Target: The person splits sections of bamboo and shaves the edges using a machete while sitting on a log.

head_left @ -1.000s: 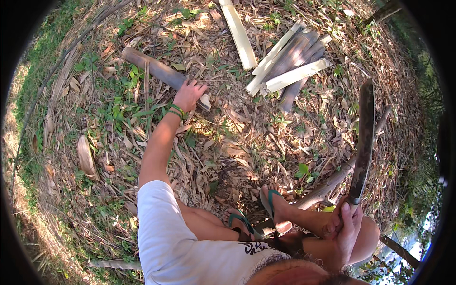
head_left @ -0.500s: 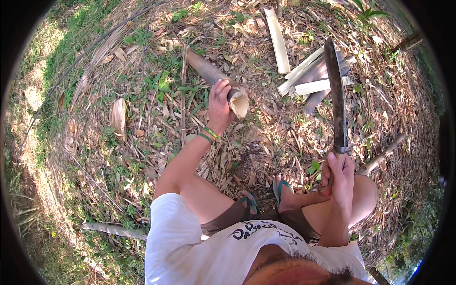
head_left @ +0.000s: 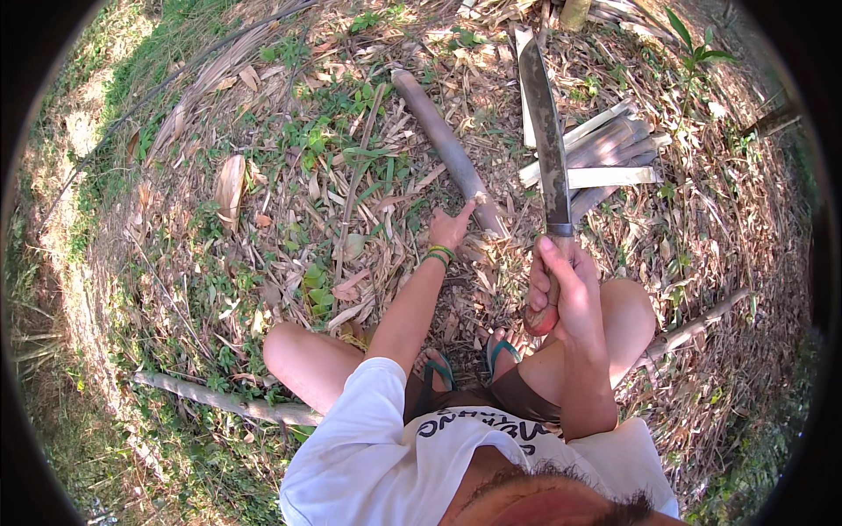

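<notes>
I squat on leaf-strewn ground. My right hand is closed around the handle of a long machete, whose dark blade points up and away over the ground. A round bamboo section lies on the ground in front of me, slanting away to the upper left. My left hand reaches to its near end and touches it with a finger stretched out; the hand does not grip it. A green band sits on my left wrist.
A pile of split bamboo slats lies just right of the blade. Thin bamboo poles lie at the lower left and at the right. Dry leaves and small green plants cover the ground. My feet wear flip-flops.
The left hand gripped the bamboo section's near end half a second ago; now it only touches it with a finger. The machete has swung left, toward the middle, over the bamboo.
</notes>
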The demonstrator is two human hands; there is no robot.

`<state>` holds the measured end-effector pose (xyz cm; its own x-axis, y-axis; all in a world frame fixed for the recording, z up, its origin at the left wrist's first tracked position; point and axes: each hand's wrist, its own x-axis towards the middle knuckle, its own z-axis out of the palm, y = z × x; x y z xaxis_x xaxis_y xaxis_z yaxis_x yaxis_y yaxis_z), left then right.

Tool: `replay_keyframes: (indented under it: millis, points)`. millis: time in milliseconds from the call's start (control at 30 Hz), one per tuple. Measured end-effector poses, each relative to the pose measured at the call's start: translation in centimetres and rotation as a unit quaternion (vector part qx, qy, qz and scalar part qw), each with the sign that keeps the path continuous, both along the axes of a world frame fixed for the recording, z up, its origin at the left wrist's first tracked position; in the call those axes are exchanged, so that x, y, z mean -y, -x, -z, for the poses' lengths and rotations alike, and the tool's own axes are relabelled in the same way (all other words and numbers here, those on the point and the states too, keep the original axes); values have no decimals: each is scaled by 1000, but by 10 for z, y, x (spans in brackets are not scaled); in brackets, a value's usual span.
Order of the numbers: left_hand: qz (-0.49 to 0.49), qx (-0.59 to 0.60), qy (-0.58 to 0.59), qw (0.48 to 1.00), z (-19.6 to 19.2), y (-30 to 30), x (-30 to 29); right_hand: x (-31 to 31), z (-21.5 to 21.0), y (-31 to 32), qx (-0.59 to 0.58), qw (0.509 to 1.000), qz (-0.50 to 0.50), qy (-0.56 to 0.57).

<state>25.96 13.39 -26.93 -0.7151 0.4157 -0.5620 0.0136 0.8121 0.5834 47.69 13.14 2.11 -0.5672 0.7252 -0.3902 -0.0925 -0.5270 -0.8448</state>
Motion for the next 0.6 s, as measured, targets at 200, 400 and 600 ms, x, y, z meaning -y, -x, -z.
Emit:
replay_keyframes:
  millis: [200,400,600]
  points:
    - [-69,62,-13,996,37,-52,-98,10,-18,-32,-51,997,41,44]
    - [19,105,-7,994,43,-66,-139,9,-31,-53,-157,983,73,64]
    - [-9,79,-63,995,72,-66,-170,2,-34,-69,-183,975,41,121]
